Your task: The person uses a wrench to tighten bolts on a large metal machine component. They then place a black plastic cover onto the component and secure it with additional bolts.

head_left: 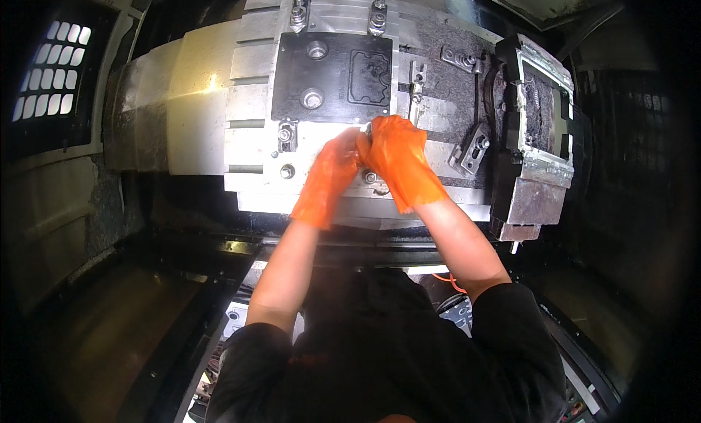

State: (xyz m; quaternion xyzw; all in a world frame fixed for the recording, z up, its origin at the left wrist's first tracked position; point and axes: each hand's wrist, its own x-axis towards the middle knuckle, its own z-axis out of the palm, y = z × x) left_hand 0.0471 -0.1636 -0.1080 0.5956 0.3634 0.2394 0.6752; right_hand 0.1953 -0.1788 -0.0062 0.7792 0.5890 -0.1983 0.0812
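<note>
Both my hands wear orange rubber gloves and meet at the lower right corner of a dark rectangular plate [332, 83]. The plate has two round bores and a thin outlined pocket. It lies on a silvery fixture plate [314, 14]. My right hand [394, 145] has its fingers bent and closed at that corner. Beside it, my left hand [337, 160] is slightly blurred, its fingers drawn together against the right. Whatever they grip is hidden by the gloves. Just below the fingers a bolt with a nut [370, 177] shows. A strap clamp [285, 135] sits at the plate's lower left corner.
Two more clamps, a left one [298, 16] and a right one [377, 20], stand along the far edge. Loose-looking clamp parts [473, 149] lie to the right on the slotted table [244, 135]. A heavy vise-like block [537, 131] rises at the right end. Dark machine walls surround everything.
</note>
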